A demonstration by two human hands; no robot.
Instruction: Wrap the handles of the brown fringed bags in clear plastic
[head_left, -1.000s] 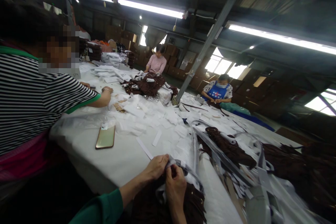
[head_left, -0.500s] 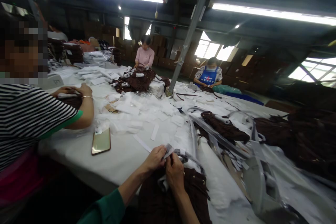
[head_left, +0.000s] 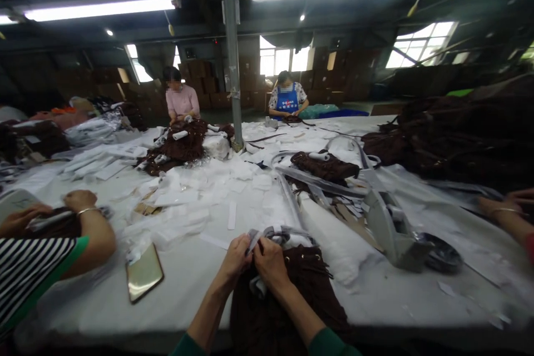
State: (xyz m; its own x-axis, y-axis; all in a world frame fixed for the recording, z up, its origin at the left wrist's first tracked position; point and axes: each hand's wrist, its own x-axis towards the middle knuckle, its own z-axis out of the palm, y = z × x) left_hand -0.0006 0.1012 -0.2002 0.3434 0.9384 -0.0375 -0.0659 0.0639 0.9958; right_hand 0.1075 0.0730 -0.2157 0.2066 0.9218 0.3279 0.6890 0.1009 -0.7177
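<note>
Item in hand: a pale tag [head_left: 252, 237] at the top edge of the brown garment [head_left: 287, 306], which lies on the near edge of the table [head_left: 200, 283]; I have my left hand [head_left: 234, 258] and right hand [head_left: 270, 262] close together over it, fingertips of both pinching the tag. Left of the garment I note a phone [head_left: 144, 279] and, past that, a co-worker's arm [head_left: 89, 231] in a striped sleeve; right of the garment, a white roll [head_left: 334, 236] just beside and a grey dispenser [head_left: 392, 228] farther out. Beyond the garment: loose white slips [head_left: 187, 200] and a post [head_left: 231, 67].
</note>
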